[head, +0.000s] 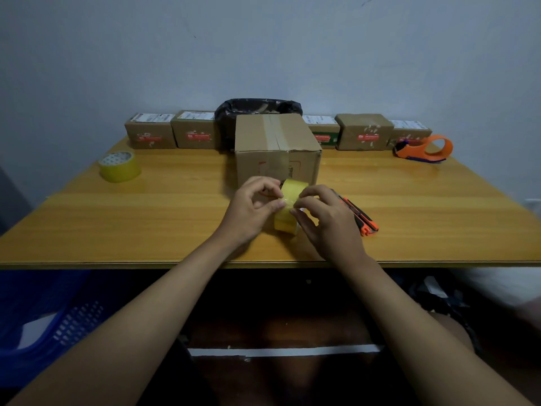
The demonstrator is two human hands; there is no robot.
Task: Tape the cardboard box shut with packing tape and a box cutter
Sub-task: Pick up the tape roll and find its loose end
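A brown cardboard box [276, 148] stands mid-table with a strip of tape along its top seam. Just in front of it, a yellow roll of packing tape [288, 206] stands on edge on the table. My left hand [253, 209] and my right hand [325, 218] both hold the roll, fingertips pinched together on its upper face. An orange and black box cutter [361, 216] lies on the table right of my right hand, partly hidden by it.
A second yellow tape roll [120, 167] lies at the left of the wooden table [146, 224]. An orange tape dispenser [424, 149] sits far right. Several small labelled parcels [364, 131] and a black-bagged bin [257, 108] line the wall. A blue crate [44, 323] is below left.
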